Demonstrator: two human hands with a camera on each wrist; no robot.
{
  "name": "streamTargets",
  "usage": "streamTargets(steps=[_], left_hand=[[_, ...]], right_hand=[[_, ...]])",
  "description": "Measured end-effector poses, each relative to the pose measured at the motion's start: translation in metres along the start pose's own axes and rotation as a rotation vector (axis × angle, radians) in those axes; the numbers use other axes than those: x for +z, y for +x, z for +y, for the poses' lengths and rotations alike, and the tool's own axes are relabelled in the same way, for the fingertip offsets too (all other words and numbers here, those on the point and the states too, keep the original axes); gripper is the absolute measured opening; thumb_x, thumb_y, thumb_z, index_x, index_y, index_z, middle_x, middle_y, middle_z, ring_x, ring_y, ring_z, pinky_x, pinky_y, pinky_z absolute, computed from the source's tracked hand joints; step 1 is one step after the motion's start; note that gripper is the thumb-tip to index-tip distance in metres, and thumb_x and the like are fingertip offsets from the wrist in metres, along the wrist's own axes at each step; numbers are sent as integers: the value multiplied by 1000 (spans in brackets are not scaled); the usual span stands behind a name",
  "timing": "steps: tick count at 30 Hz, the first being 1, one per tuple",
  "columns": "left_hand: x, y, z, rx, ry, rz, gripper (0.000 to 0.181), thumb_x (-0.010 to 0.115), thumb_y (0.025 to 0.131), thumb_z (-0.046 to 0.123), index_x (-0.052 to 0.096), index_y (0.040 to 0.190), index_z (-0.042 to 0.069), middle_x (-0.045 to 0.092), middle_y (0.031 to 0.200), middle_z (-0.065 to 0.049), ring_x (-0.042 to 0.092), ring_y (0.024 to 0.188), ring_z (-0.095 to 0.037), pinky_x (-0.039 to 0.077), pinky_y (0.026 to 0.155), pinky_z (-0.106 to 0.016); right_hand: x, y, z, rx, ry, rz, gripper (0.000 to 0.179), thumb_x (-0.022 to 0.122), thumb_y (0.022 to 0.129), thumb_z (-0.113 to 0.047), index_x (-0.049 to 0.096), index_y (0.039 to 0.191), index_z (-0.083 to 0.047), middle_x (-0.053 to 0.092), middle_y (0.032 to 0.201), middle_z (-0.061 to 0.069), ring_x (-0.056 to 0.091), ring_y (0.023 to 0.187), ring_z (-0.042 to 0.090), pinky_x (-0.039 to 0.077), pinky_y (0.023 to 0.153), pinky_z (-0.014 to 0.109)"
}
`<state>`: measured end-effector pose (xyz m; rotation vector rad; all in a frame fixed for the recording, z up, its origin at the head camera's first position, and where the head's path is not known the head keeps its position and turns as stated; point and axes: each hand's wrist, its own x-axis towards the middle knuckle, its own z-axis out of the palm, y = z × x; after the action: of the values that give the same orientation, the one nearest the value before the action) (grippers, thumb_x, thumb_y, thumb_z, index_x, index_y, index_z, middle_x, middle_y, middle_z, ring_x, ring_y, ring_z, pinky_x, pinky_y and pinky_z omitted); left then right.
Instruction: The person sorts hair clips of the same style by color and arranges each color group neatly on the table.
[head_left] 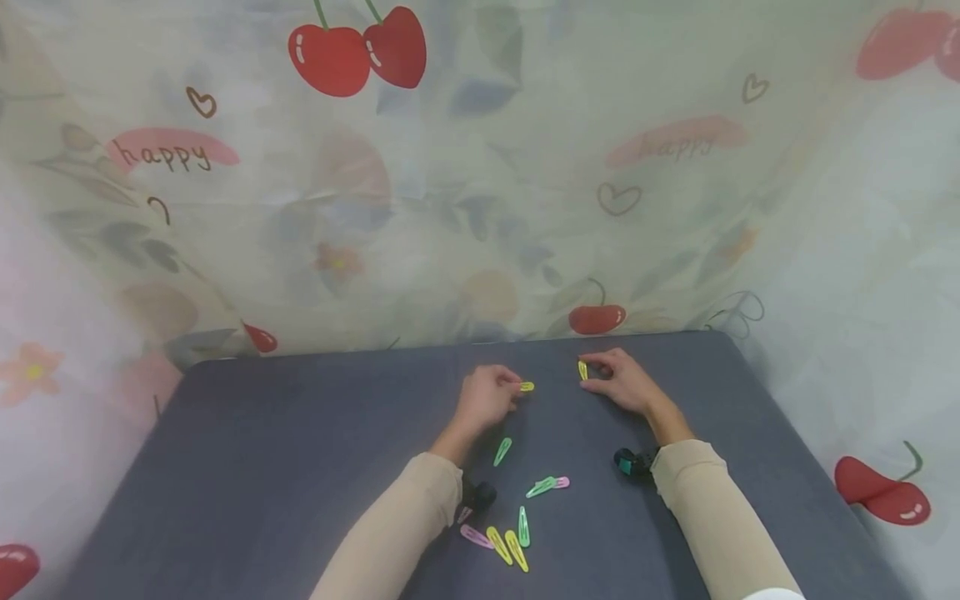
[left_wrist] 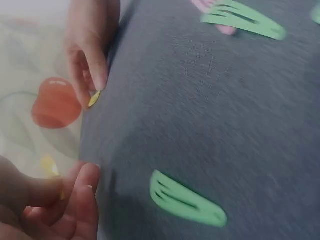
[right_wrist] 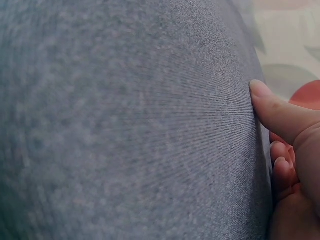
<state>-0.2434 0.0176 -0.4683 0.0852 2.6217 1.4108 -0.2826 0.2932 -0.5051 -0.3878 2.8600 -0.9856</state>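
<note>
Over the far part of the table, my left hand (head_left: 486, 397) pinches a yellow snap hair clip (head_left: 527, 387) between thumb and fingers. To its right, my right hand (head_left: 621, 382) holds another yellow snap hair clip (head_left: 582, 370), upright between thumb and index finger. In the left wrist view both yellow clips show, the nearer one (left_wrist: 49, 165) blurred and partly covered by the left thumb. A green hair clip (head_left: 502, 452) lies just in front of the left hand. In the right wrist view the right thumb (right_wrist: 280, 112) shows, but its clip is hidden.
Closer on the dark grey table (head_left: 300, 467) lie a green clip (head_left: 541, 487) overlapping a pink clip (head_left: 562, 482), another green clip (head_left: 523, 527), two yellow clips (head_left: 516, 551) and a pinkish-purple clip (head_left: 476, 536). A patterned curtain (head_left: 450, 208) surrounds the table's back and sides.
</note>
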Motion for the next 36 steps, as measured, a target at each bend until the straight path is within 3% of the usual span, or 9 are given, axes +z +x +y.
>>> streamTargets(steps=[4,9,14,19,23,27,30,33,36], left_hand=[[11,16,9,-41,-66,21,16,59,102,15,70,106,5,77,99,-8,71,79,-19,47,64,-27],[26,38,17,49,-62,34,14,68,97,20,75,103,9,75,100,-7,66,86,-19,51,72,-31],[41,50,22,73,87,12,11,70,93,19,74,98,10,76,97,-5,69,89,-21,54,80,-34],[50,54,27,-16,222,9,14,67,97,28,75,101,18,76,101,2,69,95,-20,54,87,-40],[57,57,29,-64,287,31,16,68,97,33,77,105,21,76,102,5,70,96,-20,54,89,-45],[63,61,30,-67,333,75,16,68,97,33,76,107,24,76,106,6,70,99,-21,54,91,-47],[68,63,30,-59,370,90,22,68,97,34,74,117,28,74,118,5,69,110,-23,53,95,-48],[69,63,30,-34,410,53,30,64,99,36,69,129,33,69,133,5,64,125,-25,51,101,-51],[63,65,31,37,428,-39,35,59,102,33,65,136,36,65,142,5,62,130,-25,50,103,-51]], right_hand=[[0,-1,-1,0,6,8,53,74,94,-28,60,140,-7,59,126,19,56,114,34,45,101,56],[0,-2,2,11,2,27,52,75,93,-28,61,139,-6,60,124,18,57,113,34,46,100,55],[0,0,6,6,-8,30,52,75,93,-27,62,139,-6,61,124,18,57,112,33,46,100,54],[1,5,4,-17,-5,16,53,74,94,-29,60,141,-7,60,125,19,57,114,34,46,101,55],[2,6,3,-7,-3,18,52,73,95,-28,60,141,-8,60,126,18,57,115,34,46,102,55],[3,7,2,0,10,29,52,75,94,-27,61,140,-9,60,125,17,57,115,34,46,102,55],[4,8,2,0,16,32,51,75,93,-27,62,139,-9,60,124,17,57,114,33,46,102,54],[3,8,3,1,14,31,52,76,93,-27,62,139,-9,60,123,17,57,113,32,46,101,53],[2,6,5,6,13,35,51,75,93,-26,62,139,-8,60,123,17,57,113,32,46,100,53]])
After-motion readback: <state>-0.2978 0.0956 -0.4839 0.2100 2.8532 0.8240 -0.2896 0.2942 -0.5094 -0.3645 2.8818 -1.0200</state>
